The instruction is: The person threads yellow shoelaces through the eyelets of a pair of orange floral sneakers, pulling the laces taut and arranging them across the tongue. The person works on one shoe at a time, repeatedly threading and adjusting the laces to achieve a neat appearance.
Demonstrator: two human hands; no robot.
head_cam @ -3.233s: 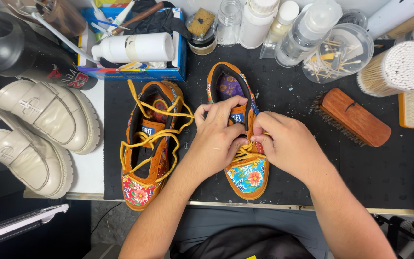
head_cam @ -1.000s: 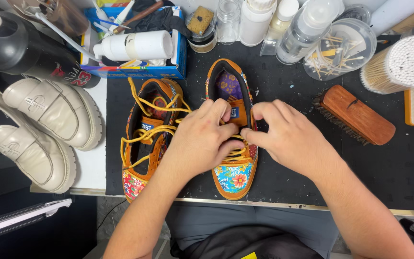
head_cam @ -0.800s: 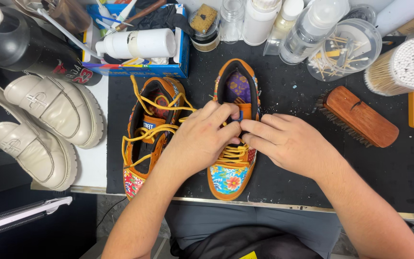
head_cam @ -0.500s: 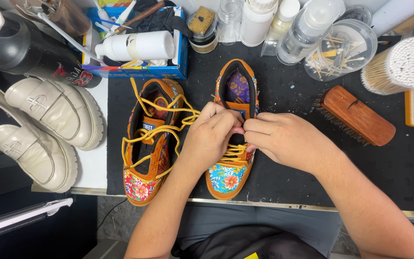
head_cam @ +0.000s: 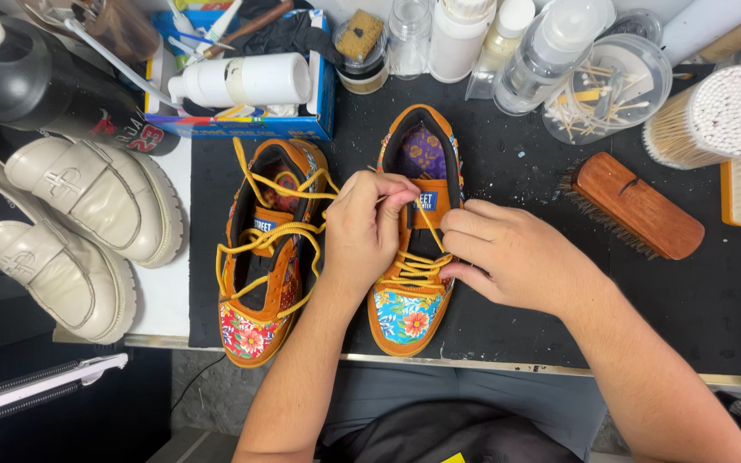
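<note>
Head view: left hand and right hand pinch yellow lace; clear tub holds swabs.

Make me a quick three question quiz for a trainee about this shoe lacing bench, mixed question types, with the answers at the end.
1. True or false: the left hand pinches the yellow lace of the right-hand sneaker.
2. Which lies right of that sneaker on the black mat? A) wooden brush B) cream loafers C) white bottle
3. Fill in: the left-hand sneaker has laces that lie ____, not pulled tight.

Key: 1 true; 2 A; 3 loose. The right hand steadies the sneaker's side.
</note>
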